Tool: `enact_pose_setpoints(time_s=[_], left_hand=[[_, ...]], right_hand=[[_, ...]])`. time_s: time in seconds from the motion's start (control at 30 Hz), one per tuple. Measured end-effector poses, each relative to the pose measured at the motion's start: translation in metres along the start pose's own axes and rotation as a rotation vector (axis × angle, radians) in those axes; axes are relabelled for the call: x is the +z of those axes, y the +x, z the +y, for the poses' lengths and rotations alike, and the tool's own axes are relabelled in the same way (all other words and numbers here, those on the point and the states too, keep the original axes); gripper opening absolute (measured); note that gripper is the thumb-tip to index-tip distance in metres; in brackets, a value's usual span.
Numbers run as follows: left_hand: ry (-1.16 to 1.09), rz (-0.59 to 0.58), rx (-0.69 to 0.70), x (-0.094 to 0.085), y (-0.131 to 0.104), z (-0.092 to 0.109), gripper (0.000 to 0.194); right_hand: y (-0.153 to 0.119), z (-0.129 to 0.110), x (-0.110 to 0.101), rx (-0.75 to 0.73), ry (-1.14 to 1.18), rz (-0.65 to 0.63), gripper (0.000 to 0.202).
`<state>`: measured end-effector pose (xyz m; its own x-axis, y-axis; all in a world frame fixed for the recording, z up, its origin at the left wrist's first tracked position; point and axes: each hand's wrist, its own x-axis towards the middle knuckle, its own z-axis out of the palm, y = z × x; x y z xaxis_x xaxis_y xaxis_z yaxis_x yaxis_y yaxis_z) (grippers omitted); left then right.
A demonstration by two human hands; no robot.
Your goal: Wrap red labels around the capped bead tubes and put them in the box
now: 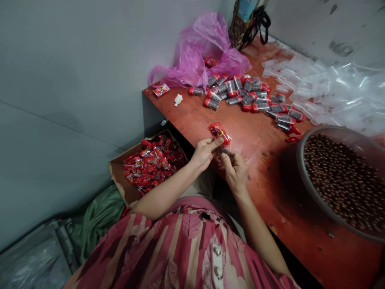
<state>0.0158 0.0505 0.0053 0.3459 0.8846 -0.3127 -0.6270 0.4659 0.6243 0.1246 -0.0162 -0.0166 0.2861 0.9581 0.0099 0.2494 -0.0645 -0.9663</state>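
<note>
Near the table's front edge, my left hand (207,153) pinches a small red printed packet (219,131) between thumb and fingers. Just below it, my right hand (235,168) has its fingers closed round the dark lower end of a clear tube (223,149), which meets the packet. The two hands almost touch, and their fingers hide part of the tube. Beyond them lies a pile of red-capped tubes with dark contents (248,97). A cardboard box (117,170) full of red wrapped packets (153,162) stands below and left of the table.
On the red table (207,116) are a pink plastic bag (198,52), a loose red packet (161,90) and a white scrap (178,100). Clear empty tubes (331,92) lie at back right. A large tub (309,184) of brown beads (345,180) stands at right.
</note>
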Motion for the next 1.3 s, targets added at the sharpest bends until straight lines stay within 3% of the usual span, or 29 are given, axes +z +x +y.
enact_pose_setpoints(time_s=[0.13,0.27,0.33,0.43,0.5,0.7,0.8,0.87,0.97,1.1,1.17,1.3], left_hand=[[0.055,-0.049,-0.004,-0.005,0.001,-0.001,0.031],[0.161,-0.16,-0.08,-0.009,0.002,0.005,0.036],[0.2,-0.191,-0.102,-0.011,0.003,0.007,0.037],[0.231,-0.115,-0.057,-0.011,0.004,0.005,0.034],[0.229,-0.049,-0.006,-0.009,0.002,0.003,0.032],[0.246,-0.081,-0.017,-0.008,-0.002,0.0,0.033],[0.42,-0.044,0.044,-0.014,-0.004,0.005,0.032],[0.601,-0.035,0.102,-0.018,-0.006,0.007,0.031],[0.884,-0.138,0.096,-0.021,-0.012,0.007,0.029],[1.092,-0.2,0.116,-0.018,-0.02,0.004,0.027],[1.066,-0.195,0.084,-0.016,-0.023,0.004,0.031],[0.94,-0.152,0.005,-0.017,-0.026,0.007,0.033]], right_hand=[[-0.001,0.0,0.0,-0.032,-0.043,0.025,0.023],[0.004,-0.003,-0.002,0.109,0.281,-0.127,0.023],[0.005,-0.003,-0.002,0.138,0.331,-0.14,0.024],[0.004,-0.004,-0.003,0.048,0.126,0.016,0.023],[0.002,-0.006,-0.002,0.015,0.038,0.053,0.022],[0.004,-0.009,-0.006,0.068,0.16,-0.149,0.023],[0.011,-0.007,-0.015,-0.011,0.02,-0.224,0.023],[0.02,-0.01,-0.024,-0.056,-0.038,-0.182,0.026],[0.04,-0.024,-0.034,-0.099,0.078,-0.143,0.037],[0.06,-0.042,-0.035,-0.057,0.201,-0.404,0.03],[0.062,-0.042,-0.029,-0.029,0.206,-0.311,0.022],[0.056,-0.029,-0.012,-0.055,0.184,0.147,0.016]])
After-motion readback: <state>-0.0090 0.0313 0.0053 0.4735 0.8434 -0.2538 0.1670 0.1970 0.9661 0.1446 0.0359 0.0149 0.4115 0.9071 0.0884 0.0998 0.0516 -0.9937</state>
